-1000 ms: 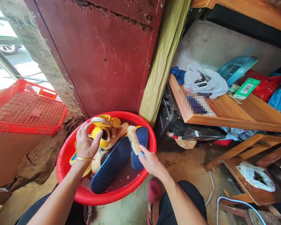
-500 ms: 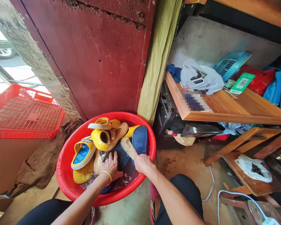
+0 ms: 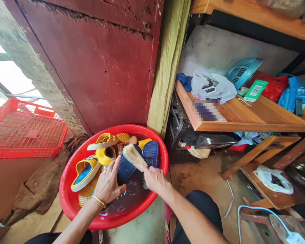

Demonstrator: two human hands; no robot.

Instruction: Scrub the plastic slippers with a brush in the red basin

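Note:
A red basin (image 3: pixel 165 159) of water holds several slippers. My left hand (image 3: pixel 109 183), with a gold bracelet at the wrist, grips the left edge of a dark blue slipper (image 3: pixel 125 169) whose ridged sole faces up; its fingers lie along the edge and the thumb is at the near end. My right hand (image 3: pixel 155 178) is closed on a scrubbing brush (image 3: pixel 134 156) with cream bristles, which lies over that sole. A second dark blue slipper (image 3: pixel 150 154) leans at the basin's right side. Yellow slippers (image 3: pixel 85 171) are heaped at the left and back.
A maroon door (image 3: pixel 91 67) stands right behind the basin. To the left is a red plastic crate (image 3: pixel 27 128) beside a brown sack (image 3: pixel 38 183). On the right are a wooden table (image 3: pixel 244 127) with bags and a blue fan (image 3: pixel 244 73), a wooden chair (image 3: pixel 269 189), and a white cable (image 3: pixel 256 207).
The dark blue slipper has come up out of the water under my left hand. My right hand has brought the brush left onto its sole. The view has shifted slightly.

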